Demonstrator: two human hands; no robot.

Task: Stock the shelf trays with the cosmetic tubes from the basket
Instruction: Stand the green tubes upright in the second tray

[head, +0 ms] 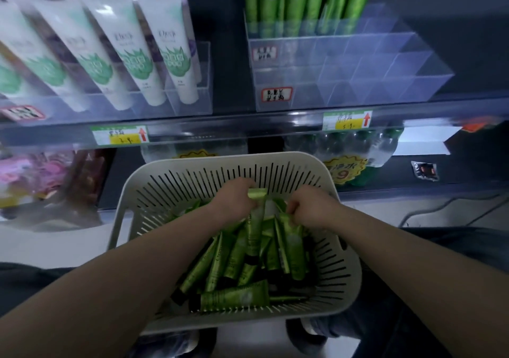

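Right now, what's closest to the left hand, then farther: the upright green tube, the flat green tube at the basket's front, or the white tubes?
1. The upright green tube: the left hand grips its top.
2. The flat green tube: lying by the basket near edge.
3. The white tubes: in the shelf tray, upper left.

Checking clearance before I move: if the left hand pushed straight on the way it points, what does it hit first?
Probably the basket's slotted far wall, just beyond the left hand, whose grip holds a green tube; depth is unclear.
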